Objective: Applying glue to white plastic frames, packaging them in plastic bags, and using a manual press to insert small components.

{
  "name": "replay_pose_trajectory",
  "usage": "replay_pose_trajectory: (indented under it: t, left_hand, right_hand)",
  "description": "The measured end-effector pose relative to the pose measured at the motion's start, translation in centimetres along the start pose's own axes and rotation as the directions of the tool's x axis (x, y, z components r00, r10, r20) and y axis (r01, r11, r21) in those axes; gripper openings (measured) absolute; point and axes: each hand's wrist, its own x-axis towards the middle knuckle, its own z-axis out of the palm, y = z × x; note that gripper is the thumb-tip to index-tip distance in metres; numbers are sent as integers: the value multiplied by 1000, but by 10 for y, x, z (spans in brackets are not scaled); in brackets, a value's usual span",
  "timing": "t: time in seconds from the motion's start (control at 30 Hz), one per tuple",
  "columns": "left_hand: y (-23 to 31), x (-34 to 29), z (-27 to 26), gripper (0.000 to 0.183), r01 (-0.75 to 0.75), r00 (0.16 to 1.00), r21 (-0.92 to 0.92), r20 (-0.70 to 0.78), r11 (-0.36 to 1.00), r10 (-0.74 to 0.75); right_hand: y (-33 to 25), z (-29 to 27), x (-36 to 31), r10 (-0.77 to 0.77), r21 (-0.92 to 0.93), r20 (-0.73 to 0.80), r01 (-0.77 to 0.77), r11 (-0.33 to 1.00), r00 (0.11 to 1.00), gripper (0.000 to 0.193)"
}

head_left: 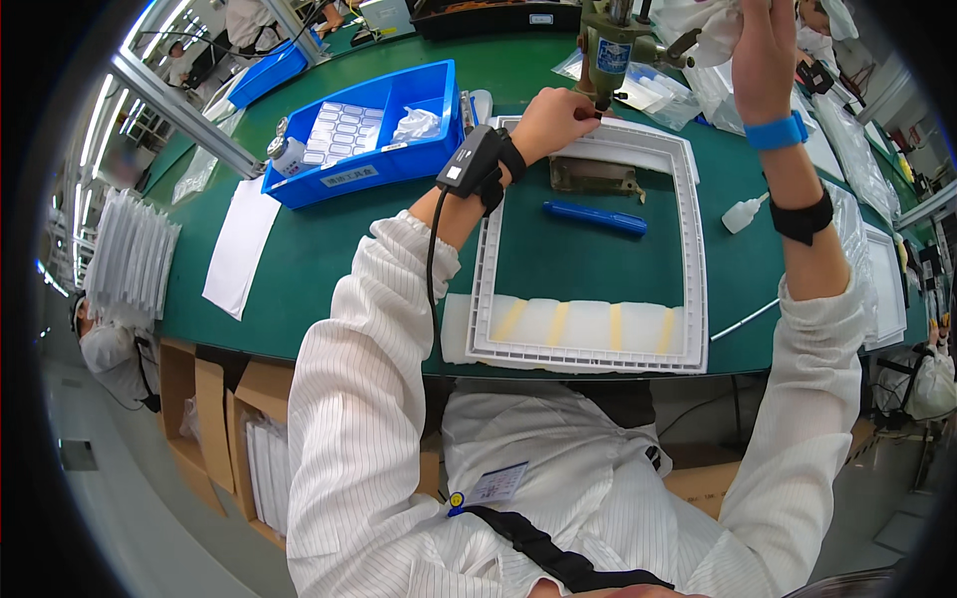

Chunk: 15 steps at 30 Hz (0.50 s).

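Observation:
A white rectangular plastic frame [698,259] lies on the green table in front of me, its near side over a white foam pad with yellow strips [588,325]. My left hand [550,122] is at the frame's far side, right under the tip of a green bench press [606,62]. Its fingers are pinched together; something small and dark shows at their tips, too small to name. My right hand [763,50] is raised beside the press at the upper edge, near a white crumpled cloth or bag [703,30]. Its fingers run out of the picture, so their grip is hidden.
Inside the frame lie a blue marker [595,217] and a metal block [595,177]. A blue divided bin [369,164] with labels and a bottle [286,154] stands left, beside white paper [241,244]. A small white bottle [742,214] and plastic bags [663,95] lie right.

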Motion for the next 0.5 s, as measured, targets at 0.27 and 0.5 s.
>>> replay_pose_trajectory:
  t: [0.27, 0.5]
  left_hand:
    - [0, -5, 5, 27, 49, 997, -36, -52, 998, -51]
    - [-4, -6, 7, 27, 66, 994, -75, -84, 995, -72]
  right_hand:
    - [8, -26, -71, -109, 167, 100, 92, 982, 989, 11]
    - [-1, -29, -104, -127, 38, 147, 123, 992, 981, 10]
